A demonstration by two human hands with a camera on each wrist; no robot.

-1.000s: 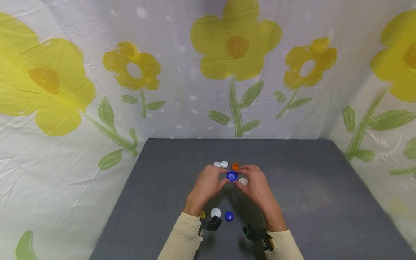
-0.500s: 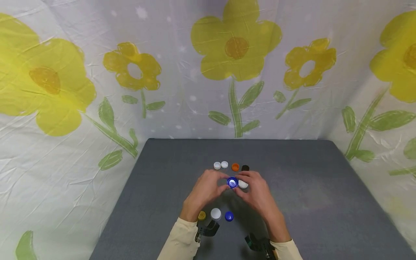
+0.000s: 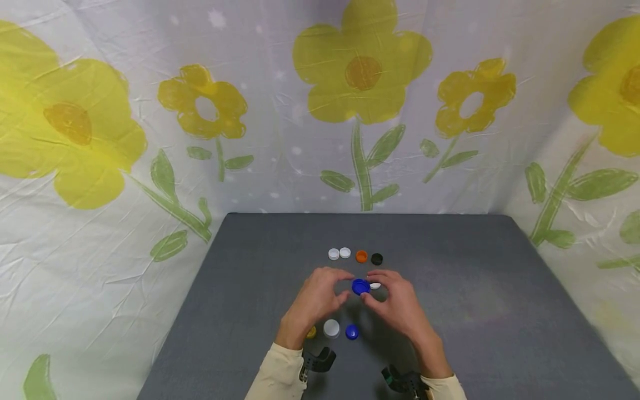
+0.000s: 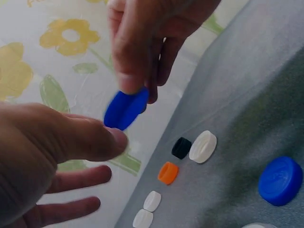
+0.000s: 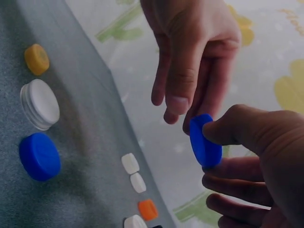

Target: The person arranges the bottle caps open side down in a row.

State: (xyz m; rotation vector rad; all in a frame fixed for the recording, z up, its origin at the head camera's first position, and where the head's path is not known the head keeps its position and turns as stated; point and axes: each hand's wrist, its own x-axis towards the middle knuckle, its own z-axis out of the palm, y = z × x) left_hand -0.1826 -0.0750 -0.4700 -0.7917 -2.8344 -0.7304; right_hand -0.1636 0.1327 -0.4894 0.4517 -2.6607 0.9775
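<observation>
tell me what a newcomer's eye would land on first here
Probably the big yellow flowers on the backdrop behind the table. Next, the blue cap pinched in the right hand, with the left hand close beside it. The orange cap also stands out, between a white cap and the black cap in the far row.

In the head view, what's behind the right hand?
A sliver of white cap shows beside the held blue cap; the right hand covers much of it. Anything else there is hidden.
</observation>
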